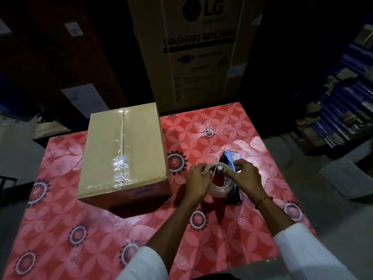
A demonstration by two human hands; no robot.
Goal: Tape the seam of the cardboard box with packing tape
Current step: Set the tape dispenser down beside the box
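A closed cardboard box [125,152] sits on the left half of the table, its centre seam running away from me under clear, partly crumpled tape [120,164]. To its right, both hands hold a roll of clear packing tape [219,189] mounted in a blue and black tape dispenser [229,158]. My left hand [196,178] grips the roll's left side. My right hand [245,174] holds its right side and the dispenser, fingers pinched at the top edge of the roll. The dispenser's lower part is hidden behind the roll and my hands.
The table wears a red floral cloth [101,235]. A tall LG washing machine carton [199,53] stands just behind the table. Dark boxes stand at the back left, and stacked blue packages [347,93] at the right. Grey floor lies either side.
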